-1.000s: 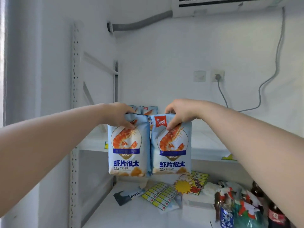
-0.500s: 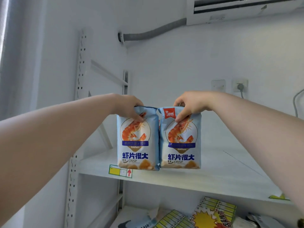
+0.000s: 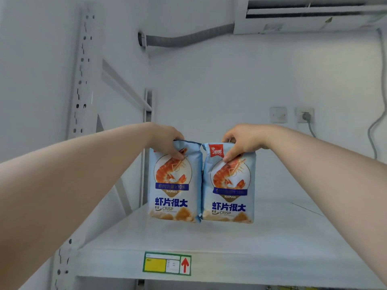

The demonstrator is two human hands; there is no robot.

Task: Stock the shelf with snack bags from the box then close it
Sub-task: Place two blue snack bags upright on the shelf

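Two light-blue snack bags with a prawn picture hang upright side by side over the white shelf board (image 3: 230,245). My left hand (image 3: 167,141) pinches the top edge of the left snack bag (image 3: 173,195). My right hand (image 3: 240,141) pinches the top of the right snack bag (image 3: 229,197), beside its red logo. The bags' bottoms sit at or just above the board, toward the back; I cannot tell if they touch it. The box is out of view.
A white perforated upright (image 3: 81,80) stands at the left, with a rear post (image 3: 147,114) behind the bags. A yellow-and-green price label (image 3: 167,263) marks the shelf's front edge. The wall carries sockets (image 3: 304,115), a cable and an air conditioner (image 3: 310,15).
Both hands have carried the bags from in front of the shelf edge up and over the board, farther back. The view has tilted up, so the lower shelf's items have dropped out of sight.
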